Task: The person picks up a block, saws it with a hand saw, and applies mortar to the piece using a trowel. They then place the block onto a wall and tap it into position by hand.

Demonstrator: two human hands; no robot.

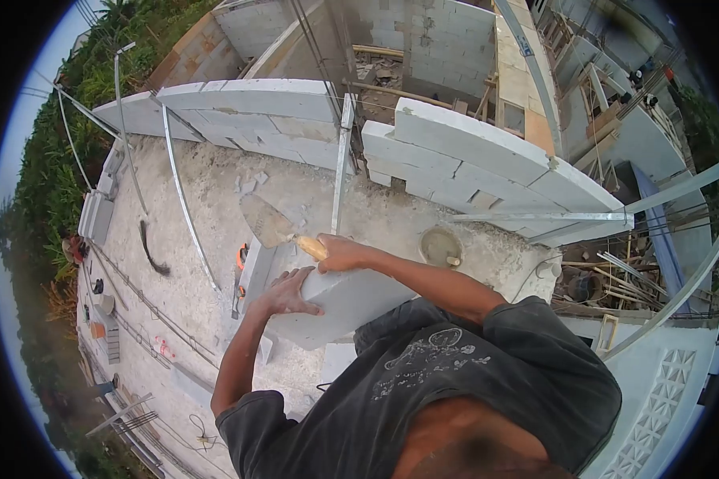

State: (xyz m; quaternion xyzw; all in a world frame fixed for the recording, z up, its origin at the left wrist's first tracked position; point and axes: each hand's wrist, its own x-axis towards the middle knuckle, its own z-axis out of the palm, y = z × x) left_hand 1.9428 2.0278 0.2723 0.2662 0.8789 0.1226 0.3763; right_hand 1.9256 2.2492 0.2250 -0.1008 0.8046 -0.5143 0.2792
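My right hand (339,252) is closed around the wooden handle of a trowel (268,223). The trowel's flat blade points away to the left, above the floor. A large white lightweight block (343,307) stands close in front of my body. My left hand (287,293) grips the left end of this block, thumb on the near face and fingers spread over the top edge. My right hand is just above the block's far edge; whether it touches is hard to tell. Another white block (256,270) lies just beyond my left hand.
An orange-handled tool (241,257) lies left of the blocks. A round bucket (441,247) with grey contents stands to the right. Ahead runs a low white block wall (463,164) with a metal prop (343,172) against it. Rubble and long bars lie on the floor.
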